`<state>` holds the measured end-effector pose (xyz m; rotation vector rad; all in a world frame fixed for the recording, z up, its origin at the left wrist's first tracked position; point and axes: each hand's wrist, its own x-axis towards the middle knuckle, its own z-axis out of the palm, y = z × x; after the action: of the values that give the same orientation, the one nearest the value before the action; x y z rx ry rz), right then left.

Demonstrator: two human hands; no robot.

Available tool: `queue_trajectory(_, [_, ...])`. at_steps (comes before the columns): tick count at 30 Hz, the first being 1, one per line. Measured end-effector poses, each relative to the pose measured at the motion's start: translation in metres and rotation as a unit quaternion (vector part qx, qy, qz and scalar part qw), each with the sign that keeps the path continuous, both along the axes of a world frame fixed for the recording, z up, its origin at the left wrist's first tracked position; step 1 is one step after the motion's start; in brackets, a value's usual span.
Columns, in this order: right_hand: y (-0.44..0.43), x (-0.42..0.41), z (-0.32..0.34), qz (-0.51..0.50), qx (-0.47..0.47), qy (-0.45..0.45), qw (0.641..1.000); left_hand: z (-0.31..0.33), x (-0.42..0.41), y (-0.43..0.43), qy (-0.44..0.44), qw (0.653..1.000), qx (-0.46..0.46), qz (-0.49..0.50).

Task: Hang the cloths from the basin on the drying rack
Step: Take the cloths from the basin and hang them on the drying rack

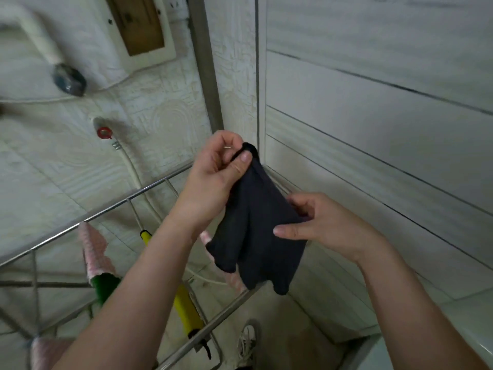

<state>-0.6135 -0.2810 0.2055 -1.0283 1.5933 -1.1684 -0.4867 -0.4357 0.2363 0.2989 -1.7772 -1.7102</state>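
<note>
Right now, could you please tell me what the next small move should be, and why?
Probably draw the hands apart to spread the dark cloth: the left hand pinches its top corner, the right hand its edge, and it hangs bunched above the drying rack.

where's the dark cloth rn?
Head view, centre: the dark cloth hangs between both hands, left hand pinching its top, right hand gripping its right edge, over the drying rack.

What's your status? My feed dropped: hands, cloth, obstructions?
Left hand pinches dark cloth at top corner; right hand grips its side. Cloth not yet on drying rack. Nothing in the way.
</note>
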Motion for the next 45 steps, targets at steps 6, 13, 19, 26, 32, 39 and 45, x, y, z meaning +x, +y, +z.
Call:
queue_trajectory(6, [-0.035,0.008,0.002,0.073,0.099,0.036,0.992,0.008,0.034,-0.044,0.013,0.980,-0.050,0.190])
queue_trajectory(13, [-0.097,0.003,0.013,0.105,0.130,0.072,0.983,-0.001,0.067,-0.109,0.021,0.937,-0.049,0.346])
queue_trajectory(19, [-0.171,0.006,0.004,0.045,0.099,0.123,0.986,-0.039,0.100,-0.168,-0.107,0.906,-0.033,0.409])
queue_trajectory(26, [-0.242,0.011,-0.016,-0.081,-0.015,0.226,0.971,-0.046,0.110,-0.197,-0.052,0.886,0.051,0.458])
queue_trajectory(32, [-0.259,0.018,-0.066,-0.099,0.025,0.294,0.950,-0.086,0.124,-0.184,-0.131,0.890,0.025,0.435])
queue_trajectory(39, [-0.270,0.027,-0.141,-0.077,0.137,0.306,0.939,-0.144,0.131,-0.187,-0.393,0.854,-0.091,0.330])
queue_trajectory(45, [-0.282,0.022,-0.136,-0.111,0.076,0.317,0.939,-0.141,0.128,-0.180,-0.491,0.827,-0.244,0.124])
